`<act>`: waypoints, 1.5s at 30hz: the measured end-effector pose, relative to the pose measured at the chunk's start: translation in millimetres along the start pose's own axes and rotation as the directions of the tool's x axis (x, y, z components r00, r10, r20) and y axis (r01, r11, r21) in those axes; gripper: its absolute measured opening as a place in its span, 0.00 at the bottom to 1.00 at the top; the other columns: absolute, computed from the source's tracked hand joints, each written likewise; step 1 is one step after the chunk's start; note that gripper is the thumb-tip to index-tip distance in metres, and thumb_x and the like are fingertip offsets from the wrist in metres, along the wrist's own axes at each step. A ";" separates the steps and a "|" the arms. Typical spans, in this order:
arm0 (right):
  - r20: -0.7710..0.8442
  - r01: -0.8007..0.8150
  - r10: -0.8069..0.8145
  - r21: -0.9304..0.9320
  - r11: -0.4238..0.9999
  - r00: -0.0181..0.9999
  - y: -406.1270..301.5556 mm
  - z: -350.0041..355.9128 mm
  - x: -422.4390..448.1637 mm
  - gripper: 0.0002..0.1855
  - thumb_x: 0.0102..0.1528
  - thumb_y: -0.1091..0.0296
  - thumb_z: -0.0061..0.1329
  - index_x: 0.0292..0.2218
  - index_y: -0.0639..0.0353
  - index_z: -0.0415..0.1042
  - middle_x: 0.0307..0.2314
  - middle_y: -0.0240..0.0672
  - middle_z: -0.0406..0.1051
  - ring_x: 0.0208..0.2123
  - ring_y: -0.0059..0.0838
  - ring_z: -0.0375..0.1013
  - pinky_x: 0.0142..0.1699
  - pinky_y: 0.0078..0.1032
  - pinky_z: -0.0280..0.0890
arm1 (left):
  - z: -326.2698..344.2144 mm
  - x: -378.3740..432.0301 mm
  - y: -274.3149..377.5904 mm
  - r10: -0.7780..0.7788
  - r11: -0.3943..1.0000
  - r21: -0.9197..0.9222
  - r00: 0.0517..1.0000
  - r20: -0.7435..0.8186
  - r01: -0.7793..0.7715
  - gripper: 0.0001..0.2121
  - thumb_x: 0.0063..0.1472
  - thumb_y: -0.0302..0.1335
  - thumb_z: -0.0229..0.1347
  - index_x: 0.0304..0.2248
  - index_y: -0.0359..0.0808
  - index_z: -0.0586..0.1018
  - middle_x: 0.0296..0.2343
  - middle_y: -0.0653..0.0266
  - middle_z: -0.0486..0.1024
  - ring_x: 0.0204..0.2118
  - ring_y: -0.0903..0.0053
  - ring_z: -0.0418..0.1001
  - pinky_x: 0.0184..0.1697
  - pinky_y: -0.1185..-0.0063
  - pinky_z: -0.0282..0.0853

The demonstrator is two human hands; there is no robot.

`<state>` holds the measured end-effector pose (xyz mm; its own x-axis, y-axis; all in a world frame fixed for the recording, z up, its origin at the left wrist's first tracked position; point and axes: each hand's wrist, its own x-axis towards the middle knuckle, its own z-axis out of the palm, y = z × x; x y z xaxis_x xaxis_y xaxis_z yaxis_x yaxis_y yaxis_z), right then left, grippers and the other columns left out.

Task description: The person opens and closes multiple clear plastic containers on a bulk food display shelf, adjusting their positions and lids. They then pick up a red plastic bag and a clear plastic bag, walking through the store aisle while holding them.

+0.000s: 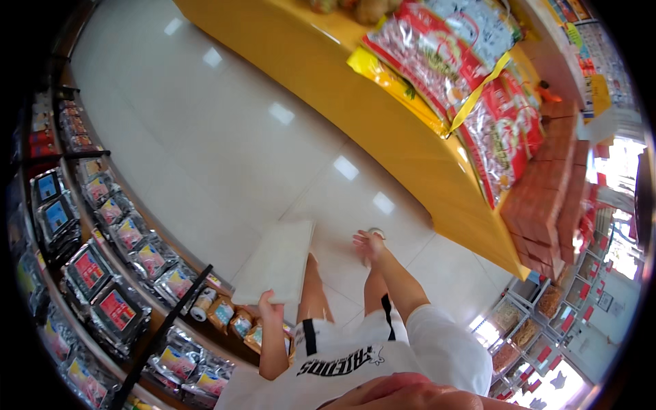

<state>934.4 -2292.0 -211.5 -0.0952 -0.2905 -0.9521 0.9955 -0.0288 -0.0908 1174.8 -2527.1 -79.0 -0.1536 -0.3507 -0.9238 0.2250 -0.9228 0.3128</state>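
Note:
My left hand (269, 305) grips the near edge of a flat off-white panel (277, 261), thumb on its upper face. The panel hangs over the tiled floor, in front of my leg, and its far edge is blurred. Whether it is board, card or a thin bag cannot be told. My right hand (369, 245) is blurred by motion, its fingers apart with nothing seen in them. It hovers above my foot, well short of the yellow-covered display table (348, 102).
Left, curved shelves hold shiny packets (130, 233) and black-framed packs (119, 311). Big red bags (435, 56) lie on the table beside stacked reddish-brown boxes (543, 195). Bins of dried goods (525, 333) stand at lower right. Glossy floor (205, 128) runs between shelves and table.

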 end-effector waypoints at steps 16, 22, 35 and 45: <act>0.100 0.264 -0.826 0.920 0.289 0.555 -209.2 -130.8 229.4 0.22 0.46 0.54 0.37 0.42 0.56 0.58 0.43 0.32 0.55 0.47 0.32 0.49 0.49 0.37 0.47 | 62.7 124.2 -204.2 0.130 0.872 0.448 0.976 0.176 -0.197 0.26 0.36 0.17 0.46 0.41 0.30 0.59 0.35 0.60 0.63 0.39 0.69 0.62 0.41 0.75 0.59; -0.056 0.516 -0.709 0.726 0.454 0.703 -159.2 -117.4 88.2 0.22 0.47 0.54 0.37 0.42 0.56 0.57 0.42 0.32 0.55 0.47 0.32 0.50 0.49 0.36 0.47 | 81.5 50.0 -186.5 0.022 0.852 0.499 0.962 0.272 -0.160 0.27 0.36 0.17 0.48 0.41 0.32 0.60 0.34 0.63 0.63 0.40 0.74 0.61 0.42 0.79 0.57; 0.020 0.801 -0.931 0.505 0.323 0.363 -189.7 -41.4 -250.2 0.22 0.47 0.54 0.37 0.42 0.55 0.57 0.42 0.32 0.56 0.46 0.30 0.51 0.49 0.34 0.48 | 39.4 -66.0 -113.8 -0.292 0.900 0.417 0.884 0.365 0.125 0.29 0.34 0.12 0.52 0.41 0.29 0.60 0.35 0.56 0.64 0.36 0.71 0.65 0.37 0.77 0.63; 0.021 0.796 -0.916 0.486 0.360 0.401 -175.2 -42.6 -270.3 0.22 0.47 0.55 0.37 0.42 0.55 0.57 0.42 0.32 0.57 0.45 0.29 0.52 0.48 0.32 0.48 | 29.7 -10.2 -129.3 -0.511 0.802 0.566 0.710 0.485 0.191 0.31 0.31 0.16 0.53 0.42 0.29 0.60 0.37 0.53 0.64 0.39 0.67 0.64 0.41 0.74 0.61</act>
<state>785.8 -2167.7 49.3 -0.9499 -0.1103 -0.2925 0.2818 -0.7069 -0.6487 1118.7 -2409.0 -103.4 -0.6903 0.1453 -0.7087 -0.3935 -0.8974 0.1993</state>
